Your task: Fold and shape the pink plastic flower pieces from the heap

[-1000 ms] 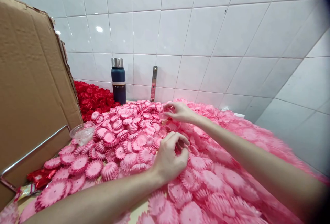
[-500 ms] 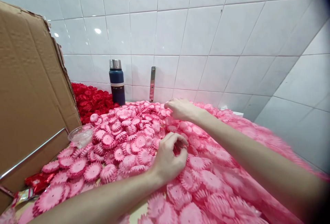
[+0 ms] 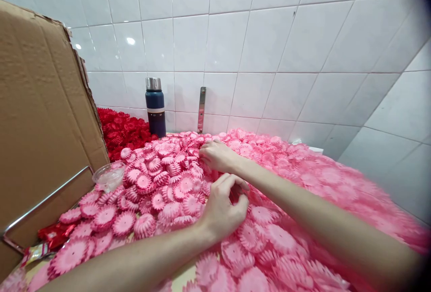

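Two hands above pink rosettes (image 3: 186, 185), more than I can count.
The left hand (image 3: 226, 207) is loosely curled, the right hand (image 3: 216, 154) is bent down among the heap; I can't tell whether either grip has anything. The rosettes spread over the worktop (image 3: 184, 277) around both, round and pleated, pale-faced with darker frilled edges. I count one blue bottle (image 3: 156, 109), one clear dish (image 3: 108, 176) and one red heap (image 3: 123, 131).
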### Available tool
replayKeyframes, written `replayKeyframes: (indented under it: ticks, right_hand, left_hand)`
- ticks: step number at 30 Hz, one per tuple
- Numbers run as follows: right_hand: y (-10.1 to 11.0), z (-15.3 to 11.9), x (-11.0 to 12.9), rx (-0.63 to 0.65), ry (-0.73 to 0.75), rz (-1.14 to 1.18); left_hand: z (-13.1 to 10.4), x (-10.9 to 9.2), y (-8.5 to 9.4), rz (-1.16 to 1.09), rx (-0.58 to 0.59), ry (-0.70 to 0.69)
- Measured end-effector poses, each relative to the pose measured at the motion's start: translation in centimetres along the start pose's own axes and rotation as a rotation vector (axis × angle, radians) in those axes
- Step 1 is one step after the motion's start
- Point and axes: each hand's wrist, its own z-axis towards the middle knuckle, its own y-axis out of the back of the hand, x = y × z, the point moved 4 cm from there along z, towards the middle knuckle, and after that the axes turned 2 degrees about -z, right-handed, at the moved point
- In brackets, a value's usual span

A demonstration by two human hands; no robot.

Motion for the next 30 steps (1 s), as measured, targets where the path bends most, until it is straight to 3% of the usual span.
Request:
replayKeyframes:
  ticks: [3,7,10,14,17,20,26,30]
  right_hand:
    - [0.4,-0.2,-0.5,-0.055,-0.024,0.083]
    - [2.5,-1.5,-1.4,-0.074,-0.039,0.291]
    - [4.4,-3.4,-2.1,0.032,-0.026,0.695]
    - [6.7,-6.7,-2.9,0.167,-0.032,0.895]
    - [7.2,-9.1,-3.0,0.306,-0.036,0.934]
    - [6.9,-10.7,-3.2,0.405,-0.059,0.872]
    - [6.1,-11.4,-3.7,0.367,-0.119,0.912]
    - [6.0,-11.1,-3.5,0.304,-0.144,0.805]
  left_hand:
    - [-0.1,-0.1,0.1,-0.006,0.001,0.003]
    - [0.0,-0.1,0.1,-0.042,-0.015,0.016]
    - [0.1,0.5,0.4,-0.144,-0.115,0.081]
    - [0.2,1.5,0.9,-0.274,-0.307,0.196]
    - [0.3,1.5,0.6,-0.332,-0.245,0.207]
    - [0.4,0.7,0.2,-0.298,-0.112,0.115]
    - [0.3,0.8,0.1,-0.201,-0.118,0.086]
    - [0.2,1.1,0.3,-0.120,-0.144,0.097]
